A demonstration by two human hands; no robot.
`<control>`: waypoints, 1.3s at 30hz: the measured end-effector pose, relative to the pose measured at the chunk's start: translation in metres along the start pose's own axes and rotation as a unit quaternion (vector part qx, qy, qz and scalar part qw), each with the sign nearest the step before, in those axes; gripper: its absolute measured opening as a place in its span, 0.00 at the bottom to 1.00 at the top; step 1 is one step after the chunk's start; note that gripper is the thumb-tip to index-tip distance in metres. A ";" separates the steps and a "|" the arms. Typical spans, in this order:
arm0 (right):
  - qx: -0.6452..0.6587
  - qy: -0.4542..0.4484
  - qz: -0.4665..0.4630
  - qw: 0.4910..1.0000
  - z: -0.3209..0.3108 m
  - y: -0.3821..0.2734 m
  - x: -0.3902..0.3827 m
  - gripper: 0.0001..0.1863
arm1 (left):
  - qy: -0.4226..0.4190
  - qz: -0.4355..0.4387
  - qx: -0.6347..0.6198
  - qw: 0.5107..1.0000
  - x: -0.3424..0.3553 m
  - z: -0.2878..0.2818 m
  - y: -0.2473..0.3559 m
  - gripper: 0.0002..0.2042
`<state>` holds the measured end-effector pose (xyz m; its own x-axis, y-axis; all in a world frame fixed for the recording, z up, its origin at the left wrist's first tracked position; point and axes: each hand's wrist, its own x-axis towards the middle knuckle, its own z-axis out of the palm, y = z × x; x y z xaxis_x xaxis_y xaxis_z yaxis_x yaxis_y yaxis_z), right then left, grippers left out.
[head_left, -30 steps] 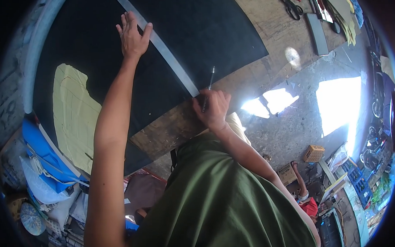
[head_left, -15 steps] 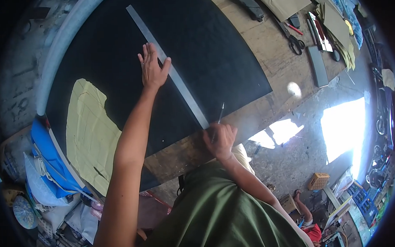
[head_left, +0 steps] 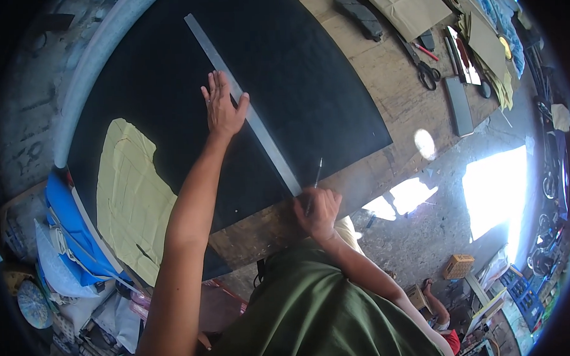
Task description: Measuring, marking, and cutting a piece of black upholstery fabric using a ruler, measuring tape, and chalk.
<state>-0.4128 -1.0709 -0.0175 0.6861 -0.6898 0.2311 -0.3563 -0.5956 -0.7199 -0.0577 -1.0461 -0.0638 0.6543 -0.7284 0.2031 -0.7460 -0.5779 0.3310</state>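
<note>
Far to the left of both hands, a pale yellow paper pattern (head_left: 132, 196) is laid flat on the black sheet (head_left: 306, 70), with blue bags (head_left: 67, 229) heaped beyond the sheet's left edge. Nearer the middle, the left hand (head_left: 223, 108) is spread open, palm down and fingers splayed, and is pressed onto the long metal ruler (head_left: 245, 110), which is laid diagonally across the black sheet from the far side down to the near edge of the wooden workbench (head_left: 388, 80). At the ruler's near end, just right of it, the right hand (head_left: 317, 208) is closed around a thin pen-like tool (head_left: 316, 177); whether it is a blade or a marker cannot be told. Its tip is hidden by the hand, and its free end is pointed up and away. The step in hand is judged to be a line being drawn or cut along the ruler's edge, at its near end. For the next move, steady downward pressure on the ruler would be called for, so that the ruler is not shifted while the tool is run against it. Well to the right of the right hand, scissors (head_left: 427, 72), a dark flat bar (head_left: 459, 106) and cardboard pieces (head_left: 411, 7) are scattered on the workbench.
</note>
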 end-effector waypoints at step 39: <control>-0.023 -0.193 -0.151 0.969 0.056 -0.036 0.253 0.03 | -0.363 -0.063 0.101 0.924 0.044 -0.087 0.033 0.69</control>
<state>-0.1908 -1.2006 0.0303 0.9463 -0.2816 0.1590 -0.1240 -0.7701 -0.6258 -0.0428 -1.0655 0.0358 0.5368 -0.6635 -0.5212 -0.7258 -0.6781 0.1158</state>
